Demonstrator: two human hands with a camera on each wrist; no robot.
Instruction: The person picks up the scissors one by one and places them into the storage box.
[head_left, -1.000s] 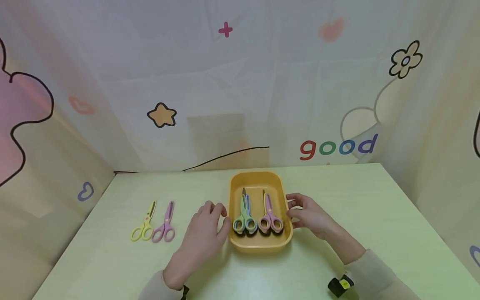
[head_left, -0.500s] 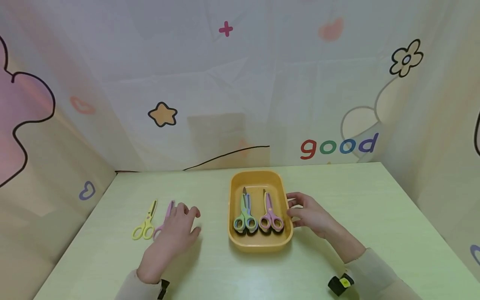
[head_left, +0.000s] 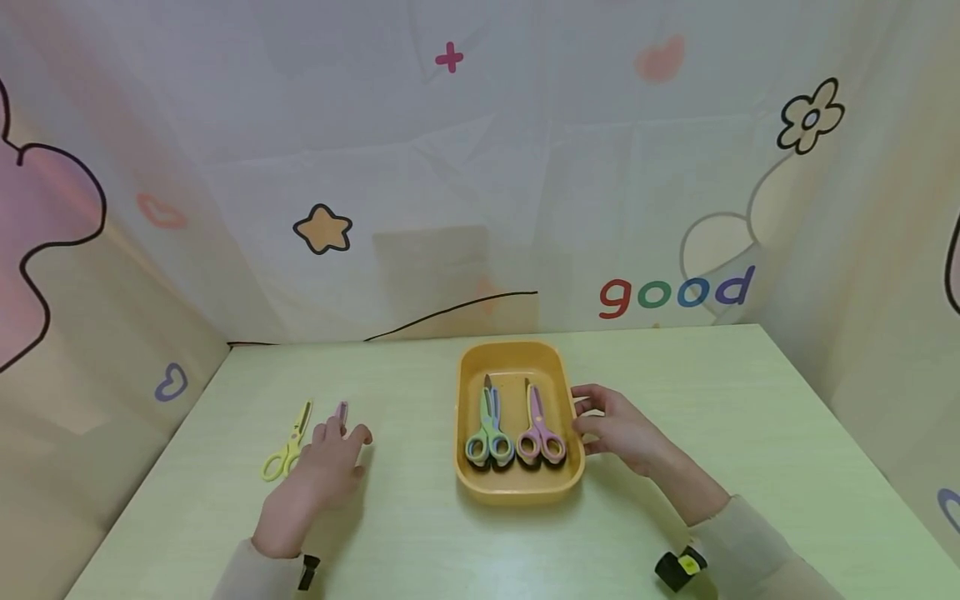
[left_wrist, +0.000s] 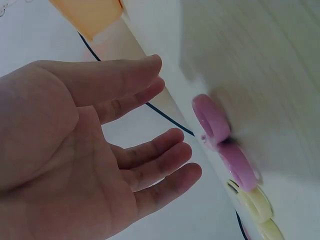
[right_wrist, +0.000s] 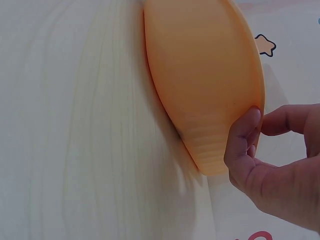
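My left hand (head_left: 318, 471) is over the pink-purple scissors (head_left: 342, 411), covering their handles in the head view. In the left wrist view its fingers are spread and loosely bent, apart from the scissors' finger loops (left_wrist: 239, 165). Just left of them lie yellow scissors (head_left: 279, 463). With its fingertips my right hand (head_left: 624, 435) touches the right outer wall of an orange-yellow plastic tray (head_left: 519, 496); the right wrist view shows them against the wall (right_wrist: 200, 60) near the rim. Green-handled scissors (head_left: 486, 429) and purple-handled scissors (head_left: 538, 425) lie in the tray, on top of other scissors.
The pale wooden-looking table (head_left: 750, 417) extends to both sides of the tray. A printed curtain (head_left: 562, 167) hangs behind it and along both sides. Black wrist devices are strapped below both hands, such as the right one (head_left: 681, 569).
My left hand has moved left from beside the tray to above the pink-purple scissors on the table. The right hand and the tray have stayed in place.
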